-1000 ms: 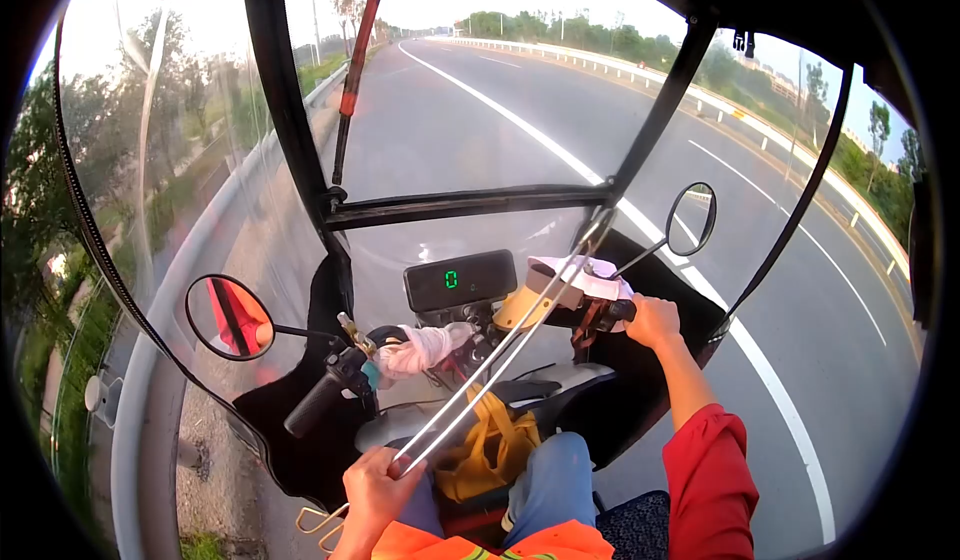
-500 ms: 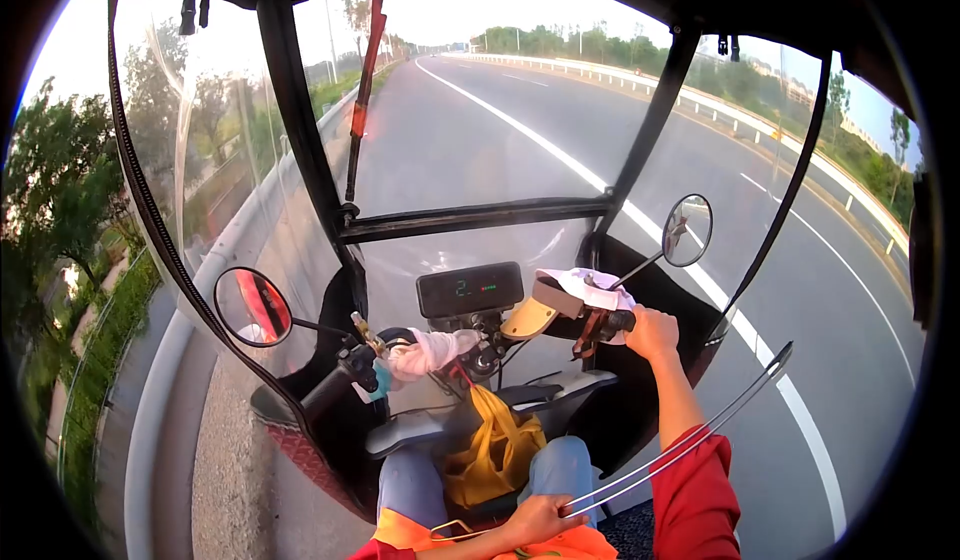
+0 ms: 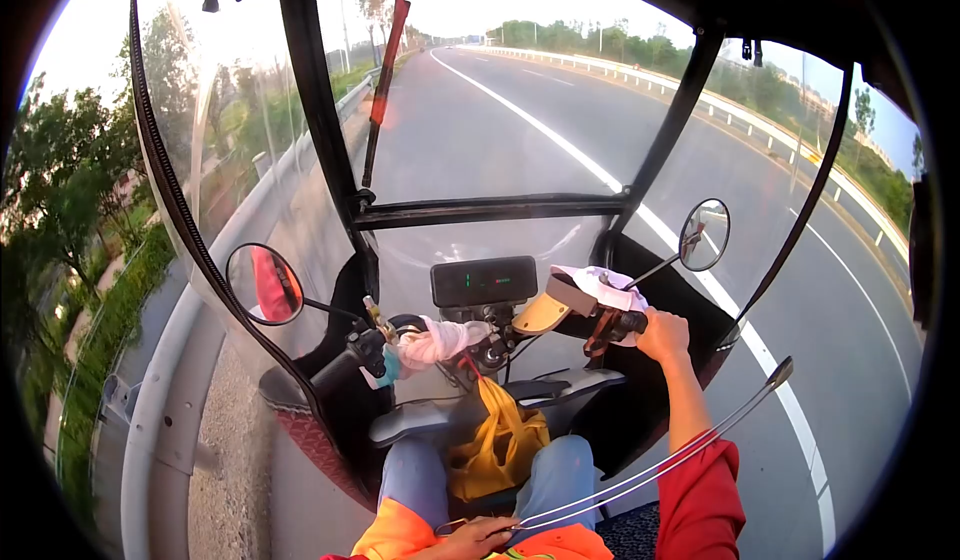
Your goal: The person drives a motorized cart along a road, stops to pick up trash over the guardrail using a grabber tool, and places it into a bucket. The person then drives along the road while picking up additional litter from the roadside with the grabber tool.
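Observation:
My right hand (image 3: pixel 663 338) is wrapped round the right handlebar grip, beside a white and pink cloth (image 3: pixel 600 286). Low in the view, at my lap, my left hand (image 3: pixel 478 537) is closed on long thin metal tongs (image 3: pixel 640 475). Their two rods cross in front of my right sleeve, and the dark tip (image 3: pixel 781 371) points up to the right. The left handlebar (image 3: pixel 345 363) has no hand on it. A yellow bag (image 3: pixel 497 445) hangs between my knees, below the lit display (image 3: pixel 483 281).
Round mirrors stand at the left (image 3: pixel 265 283) and right (image 3: pixel 705 234). A black frame bar (image 3: pixel 490 210) crosses the clear windshield. Outside are the road (image 3: pixel 500 130) with white lines, a metal guardrail (image 3: pixel 160 400) close on the left, and trees.
Compared with a second ago, my left hand has come down to my lap and the tongs have swung from the windshield side to the right. My right hand has stayed on the grip.

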`<action>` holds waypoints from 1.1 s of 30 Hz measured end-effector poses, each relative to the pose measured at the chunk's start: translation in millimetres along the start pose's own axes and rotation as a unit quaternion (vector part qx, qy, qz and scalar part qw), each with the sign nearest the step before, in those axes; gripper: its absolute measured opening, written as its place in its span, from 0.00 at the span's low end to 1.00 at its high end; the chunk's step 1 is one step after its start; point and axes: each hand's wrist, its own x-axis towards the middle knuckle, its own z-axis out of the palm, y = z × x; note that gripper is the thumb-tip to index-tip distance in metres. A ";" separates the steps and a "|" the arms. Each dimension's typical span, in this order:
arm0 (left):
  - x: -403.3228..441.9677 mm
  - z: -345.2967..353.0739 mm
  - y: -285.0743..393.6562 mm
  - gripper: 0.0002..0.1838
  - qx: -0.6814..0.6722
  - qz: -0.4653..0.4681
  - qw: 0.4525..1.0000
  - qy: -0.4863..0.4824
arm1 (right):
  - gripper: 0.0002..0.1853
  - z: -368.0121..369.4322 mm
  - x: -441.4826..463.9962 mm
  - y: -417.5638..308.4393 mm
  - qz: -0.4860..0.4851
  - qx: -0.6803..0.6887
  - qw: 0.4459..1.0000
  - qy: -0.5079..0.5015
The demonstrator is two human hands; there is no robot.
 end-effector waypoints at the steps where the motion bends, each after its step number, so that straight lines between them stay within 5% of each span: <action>1: -5.0 1.4 -8.3 0.11 0.067 0.116 0.989 0.064 | 0.16 -0.3 1.3 0.4 -0.002 -0.005 1.000 -0.005; 2: -9.3 0.1 -6.2 0.12 0.132 0.228 0.957 0.126 | 0.16 -1.0 3.2 0.7 -0.002 -0.003 1.000 -0.008; 3: -13.8 -1.6 -4.4 0.12 0.131 0.225 0.957 0.126 | 0.16 -2.4 5.5 0.8 -0.002 0.001 1.000 -0.006; 9: -40.2 -12.6 -54.5 0.18 0.110 0.086 0.985 0.104 | 0.15 -4.4 11.4 -0.1 -0.009 0.006 1.000 0.002; 12: -39.8 -20.2 -59.8 0.23 0.121 -0.022 0.992 0.024 | 0.15 -5.7 8.4 -2.8 -0.011 0.008 1.000 0.006; 13: -33.4 -22.0 -58.6 0.15 0.051 -0.071 0.996 -0.003 | 0.15 -6.2 8.7 -2.8 -0.011 0.009 1.000 0.011; 15: -23.3 -24.3 -83.4 0.15 -0.020 -0.118 0.992 -0.030 | 0.15 -6.2 7.2 -3.2 -0.009 0.009 1.000 0.010; 19: -21.3 -33.7 -119.4 0.18 0.108 -0.165 0.960 -0.199 | 0.15 -6.0 7.9 -2.6 -0.003 0.003 1.000 0.005; 21: -31.5 -56.2 -25.7 0.20 -0.155 -0.322 0.908 -0.220 | 0.15 -6.6 9.3 -1.2 -0.009 0.001 1.000 0.001; 23: -41.8 -67.0 -26.5 0.21 -0.280 -0.289 0.882 -0.245 | 0.15 -9.4 12.6 -4.2 -0.019 -0.002 1.000 -0.004; 26: -22.9 -63.8 -47.6 0.19 -0.063 -0.131 0.935 -0.323 | 0.16 -10.8 11.9 -5.6 -0.021 -0.011 1.000 0.014; 29: -26.4 -40.2 -34.4 0.18 0.216 -0.122 0.967 -0.052 | 0.14 -3.8 11.7 -4.0 -0.014 -0.005 1.000 0.024; 31: -36.1 -34.7 -9.2 0.16 0.191 -0.083 0.977 0.039 | 0.13 0.8 10.7 -1.4 -0.023 -0.003 0.999 0.036; 33: -41.5 -34.5 7.6 0.13 0.262 0.021 0.930 0.257 | 0.13 1.6 9.9 -2.1 -0.019 -0.009 0.999 0.033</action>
